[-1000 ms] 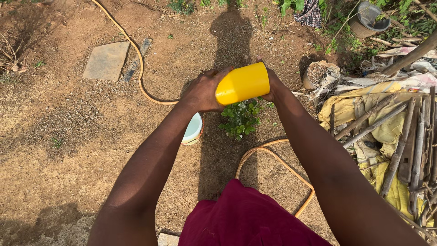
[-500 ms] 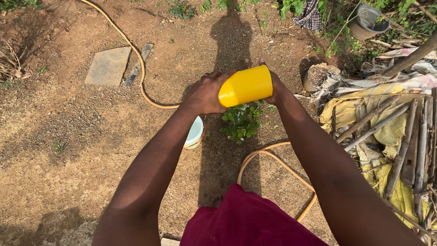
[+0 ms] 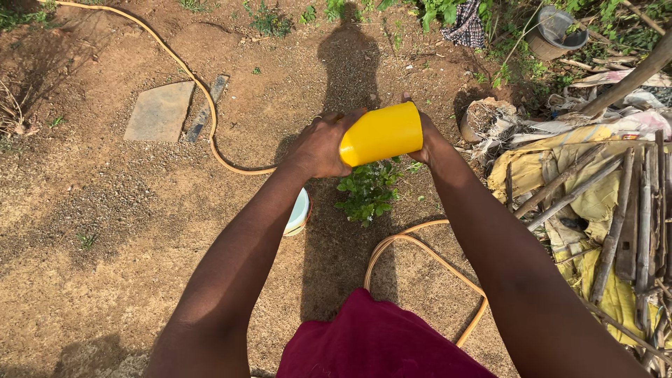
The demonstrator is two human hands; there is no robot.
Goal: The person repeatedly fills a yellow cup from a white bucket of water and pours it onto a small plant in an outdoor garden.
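I hold a yellow plastic cup [image 3: 381, 133] on its side above a small green leafy plant [image 3: 369, 190] that grows in the bare soil. My left hand [image 3: 320, 145] grips the cup's left end. My right hand [image 3: 427, 136] wraps around its right end, mostly hidden behind the cup. The cup's mouth is turned away from me, so its inside is hidden. A white tub [image 3: 298, 212] with a pale blue inside sits on the ground under my left forearm, partly covered by it.
An orange hose [image 3: 210, 129] snakes from the top left and loops near my feet [image 3: 413, 241]. A flat stone slab [image 3: 159, 110] lies at left. Sticks, yellow sacking and rubbish [image 3: 595, 196] are piled at right. A dark pot [image 3: 556, 28] stands at top right.
The view has drifted slightly. The cup and both hands stay over the plant in nearly the same pose, the cup tilted a touch more level.
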